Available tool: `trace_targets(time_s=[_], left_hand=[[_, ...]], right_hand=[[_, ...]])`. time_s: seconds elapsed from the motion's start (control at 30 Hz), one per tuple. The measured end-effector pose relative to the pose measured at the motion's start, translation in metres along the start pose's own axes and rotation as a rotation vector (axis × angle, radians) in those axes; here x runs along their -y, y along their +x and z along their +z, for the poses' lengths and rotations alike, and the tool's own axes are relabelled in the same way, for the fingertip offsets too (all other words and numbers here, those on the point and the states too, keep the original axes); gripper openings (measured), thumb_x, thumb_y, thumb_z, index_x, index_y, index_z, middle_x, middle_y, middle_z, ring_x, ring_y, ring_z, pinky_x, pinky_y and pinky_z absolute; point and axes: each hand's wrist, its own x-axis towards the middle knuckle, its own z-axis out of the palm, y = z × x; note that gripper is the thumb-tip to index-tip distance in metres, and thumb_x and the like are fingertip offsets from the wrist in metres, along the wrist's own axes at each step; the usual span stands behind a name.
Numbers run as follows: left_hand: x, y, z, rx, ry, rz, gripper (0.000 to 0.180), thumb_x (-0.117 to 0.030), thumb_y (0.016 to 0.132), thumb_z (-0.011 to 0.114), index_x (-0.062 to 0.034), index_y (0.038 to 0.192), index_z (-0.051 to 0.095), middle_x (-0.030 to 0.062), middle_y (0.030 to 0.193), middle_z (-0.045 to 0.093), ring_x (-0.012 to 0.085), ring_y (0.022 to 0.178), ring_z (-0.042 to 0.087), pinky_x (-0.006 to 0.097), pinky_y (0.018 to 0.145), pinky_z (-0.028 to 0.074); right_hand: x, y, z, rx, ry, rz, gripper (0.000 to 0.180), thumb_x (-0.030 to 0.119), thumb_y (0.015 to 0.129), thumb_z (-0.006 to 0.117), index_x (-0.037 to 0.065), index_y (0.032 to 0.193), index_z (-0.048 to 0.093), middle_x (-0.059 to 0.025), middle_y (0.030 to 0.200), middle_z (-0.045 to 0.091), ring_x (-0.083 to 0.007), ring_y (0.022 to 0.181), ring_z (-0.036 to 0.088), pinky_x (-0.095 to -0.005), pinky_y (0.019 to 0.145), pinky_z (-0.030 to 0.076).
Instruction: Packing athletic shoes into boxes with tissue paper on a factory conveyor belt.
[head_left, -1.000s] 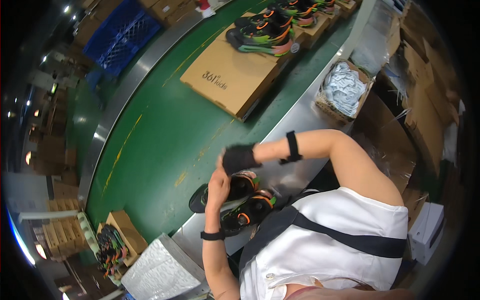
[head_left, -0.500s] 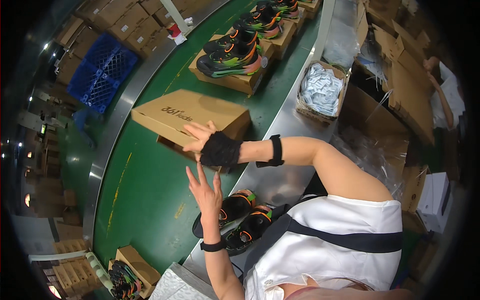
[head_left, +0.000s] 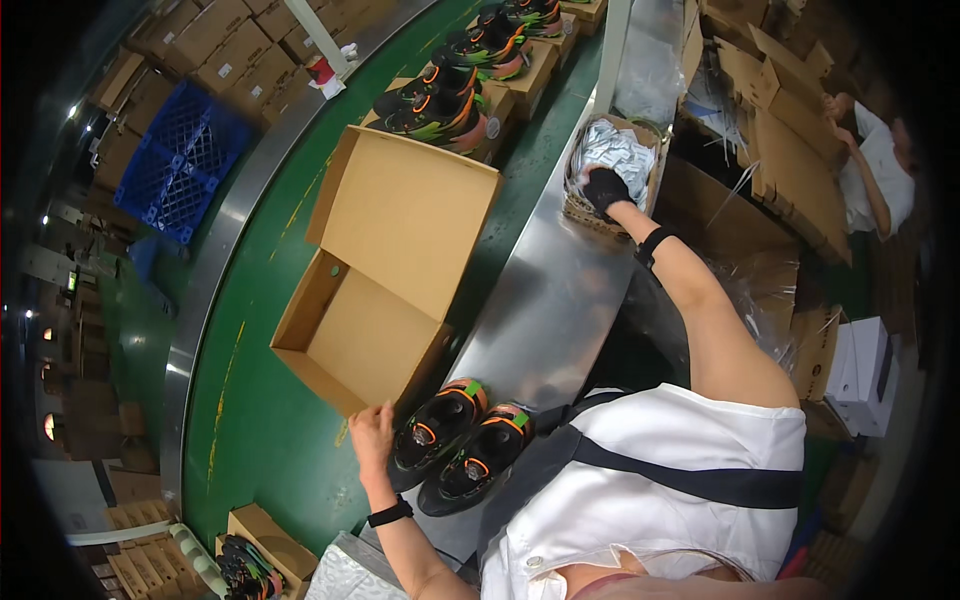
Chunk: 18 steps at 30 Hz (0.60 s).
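Note:
An open cardboard shoebox (head_left: 385, 300) lies on the green conveyor belt, its lid folded back and its inside bare. My left hand (head_left: 372, 437) has its fingers bent against the box's near edge. My right hand (head_left: 603, 190), in a black fingerless glove, reaches into a small carton (head_left: 590, 214) filled with white packets (head_left: 617, 147). Its fingertips are blurred among the packets. Beside the box, close to my body, a pair of black sneakers (head_left: 455, 445) with orange and green trim stands on the metal ledge.
More sneakers (head_left: 435, 110) sit on closed shoeboxes farther along the belt. Another open box with shoes (head_left: 265, 545) is at lower left. A blue plastic pallet (head_left: 180, 160) stands beyond the metal rail. At right, another person (head_left: 870, 170) handles flattened cardboard (head_left: 790, 150).
The shoebox lid has been swung open. My right hand has left the box and moved right to the packets. My left hand has come down to the box's near edge.

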Motion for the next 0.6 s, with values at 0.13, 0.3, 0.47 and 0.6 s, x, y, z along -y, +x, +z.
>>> trace_targets(time_s=[0.13, 0.3, 0.47, 0.6], left_hand=[[0.010, -0.031, -0.013, -0.216, -0.280, -0.138, 0.027, -0.022, 0.081, 0.053, 0.0041, 0.084, 0.058, 0.0152, 0.076, 0.060, 0.0232, 0.070, 0.057, 0.032, 0.066, 0.044], [0.045, -0.111, -0.038, -0.431, -0.600, -0.422, 0.029, -0.023, 0.085, 0.047, 0.0041, 0.085, 0.056, 0.0080, 0.077, 0.059, 0.0146, 0.071, 0.055, 0.027, 0.065, 0.044], [0.082, -0.214, -0.057, -0.741, -0.740, -0.814, 0.033, -0.031, 0.084, 0.047, 0.0007, 0.091, 0.053, 0.0090, 0.083, 0.057, 0.0181, 0.075, 0.056, 0.029, 0.062, 0.045], [0.117, -0.284, -0.061, -1.024, -0.747, -1.044, 0.028, -0.028, 0.083, 0.048, -0.0010, 0.088, 0.054, 0.0083, 0.082, 0.057, 0.0182, 0.077, 0.056, 0.033, 0.062, 0.046]], right_hand=[[0.005, -0.014, -0.026, 0.049, 0.295, 0.116, 0.024, 0.028, 0.068, 0.057, 0.007, 0.079, 0.061, -0.0140, 0.078, 0.060, -0.0259, 0.075, 0.058, -0.0343, 0.068, 0.044], [0.004, -0.010, -0.065, -0.035, 0.171, 0.126, 0.029, 0.032, 0.070, 0.058, 0.003, 0.074, 0.062, -0.0140, 0.070, 0.060, -0.0235, 0.069, 0.059, -0.0326, 0.065, 0.044], [0.088, -0.015, -0.118, -0.130, 0.913, 0.114, 0.023, 0.023, 0.077, 0.054, 0.001, 0.081, 0.057, -0.0136, 0.079, 0.061, -0.0228, 0.071, 0.059, -0.0319, 0.066, 0.048], [0.221, -0.049, -0.164, 0.246, 1.638, 0.079, 0.020, 0.017, 0.081, 0.050, -0.002, 0.085, 0.050, -0.0085, 0.074, 0.055, -0.0169, 0.066, 0.057, -0.0279, 0.059, 0.051]])
